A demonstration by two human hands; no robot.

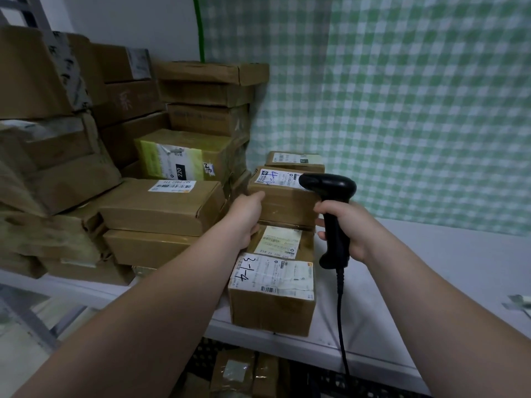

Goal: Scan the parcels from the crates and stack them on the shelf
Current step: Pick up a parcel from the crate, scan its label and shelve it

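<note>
A brown labelled parcel [283,201] sits on top of a flatter parcel [280,242] on the white shelf [416,282]. My left hand [248,218] grips the top parcel's left side, thumb along its upper edge. My right hand [346,228] holds a black corded barcode scanner [332,214] by its handle, right against that parcel's right side, its head over the parcel's label. In front stands another parcel [273,297] marked "3-1-4". A further small parcel [296,162] lies behind.
A tall pile of cardboard boxes [161,202] fills the shelf's left half up to the wall. A green checked curtain [402,110] hangs behind. Below the shelf's front edge a black crate [244,372] holds more parcels. The scanner's cable [342,326] hangs over the shelf edge.
</note>
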